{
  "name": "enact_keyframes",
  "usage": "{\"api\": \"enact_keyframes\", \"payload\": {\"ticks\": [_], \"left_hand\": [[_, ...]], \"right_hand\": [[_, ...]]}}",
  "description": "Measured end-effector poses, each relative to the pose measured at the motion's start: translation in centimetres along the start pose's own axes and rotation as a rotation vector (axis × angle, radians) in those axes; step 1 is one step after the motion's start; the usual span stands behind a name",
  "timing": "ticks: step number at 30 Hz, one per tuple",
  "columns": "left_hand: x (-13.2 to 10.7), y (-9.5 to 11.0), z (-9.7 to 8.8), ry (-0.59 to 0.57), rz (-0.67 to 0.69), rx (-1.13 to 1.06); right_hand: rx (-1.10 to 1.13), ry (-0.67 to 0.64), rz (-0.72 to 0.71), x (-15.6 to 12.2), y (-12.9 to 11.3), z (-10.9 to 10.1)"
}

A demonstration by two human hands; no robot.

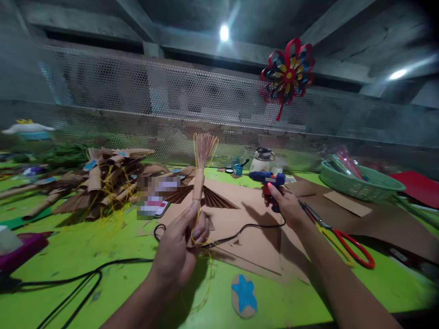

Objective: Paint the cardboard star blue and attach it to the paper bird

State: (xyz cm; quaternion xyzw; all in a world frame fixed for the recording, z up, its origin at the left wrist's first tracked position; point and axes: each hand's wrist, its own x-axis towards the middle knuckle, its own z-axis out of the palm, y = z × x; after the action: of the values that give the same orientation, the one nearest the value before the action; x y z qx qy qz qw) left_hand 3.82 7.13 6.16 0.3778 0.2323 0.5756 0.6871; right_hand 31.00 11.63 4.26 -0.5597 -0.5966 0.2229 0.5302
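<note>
My left hand (181, 244) is closed around the lower end of a brown paper figure (198, 185), held upright. It has a rolled body, pleated fans at the top and sides, and yellow string looped around it. In my right hand (286, 203) is a blue glue gun (267, 177), its nozzle pointing left toward the figure but apart from it. A black cord runs from the glue gun behind my left hand. Below, on the green table (137, 292), lies a round cardboard piece (244, 296) with a blue star shape on it.
Similar paper figures are piled at left (99, 183) near a phone (154, 205). Cardboard sheets (254, 246) lie under my hands. Red-and-yellow scissors (338, 233), a green basket (360, 183), a blue paint jar (238, 170) and a bottle (261, 160) are at right and back.
</note>
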Motion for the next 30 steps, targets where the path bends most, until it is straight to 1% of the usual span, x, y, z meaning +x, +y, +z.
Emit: {"api": "enact_keyframes", "payload": {"ticks": [3,6,9,12,15,18,22,25,27,28,29,30], "left_hand": [[0.3,0.0,-0.2,0.022,0.017,-0.005],[0.8,0.0,-0.7,0.068,0.057,0.013],[1.2,-0.1,-1.1,0.112,0.098,0.028],[1.4,-0.3,-1.4,0.11,0.102,0.038],[1.5,-0.6,-1.3,0.1,0.092,0.055],[1.6,-0.9,-1.1,0.097,0.067,0.076],[2.0,-1.3,-1.0,0.12,0.037,0.085],[2.4,-1.5,-1.0,0.133,0.011,0.076],[2.5,-1.5,-1.1,0.135,0.008,0.062],[2.6,-1.4,-1.1,0.138,0.012,0.053],[2.6,-1.4,-1.1,0.138,0.019,0.044],[2.6,-1.4,-1.1,0.135,0.025,0.036]], "right_hand": [[-0.193,0.054,0.02,1.2,1.6,0.5],[-0.434,0.072,0.003,1.8,2.4,1.2],[-0.654,0.064,-0.019,2.1,2.3,2.3],[-0.82,0.048,-0.061,2.3,1.7,3.6],[-0.931,0.009,-0.101,2.4,1.3,4.6],[-1.003,-0.027,-0.08,2.6,1.3,4.7],[-1.038,-0.085,-0.023,3.1,1.6,4.1],[-1.03,-0.099,-0.016,2.8,0.7,3.4],[-1.005,-0.066,-0.052,1.6,-0.6,2.9],[-0.985,-0.057,-0.078,0.6,-1.3,2.5],[-0.962,-0.06,-0.099,-0.7,-2.1,2.2],[-0.935,-0.092,-0.115,-2.3,-2.9,1.9]]}}
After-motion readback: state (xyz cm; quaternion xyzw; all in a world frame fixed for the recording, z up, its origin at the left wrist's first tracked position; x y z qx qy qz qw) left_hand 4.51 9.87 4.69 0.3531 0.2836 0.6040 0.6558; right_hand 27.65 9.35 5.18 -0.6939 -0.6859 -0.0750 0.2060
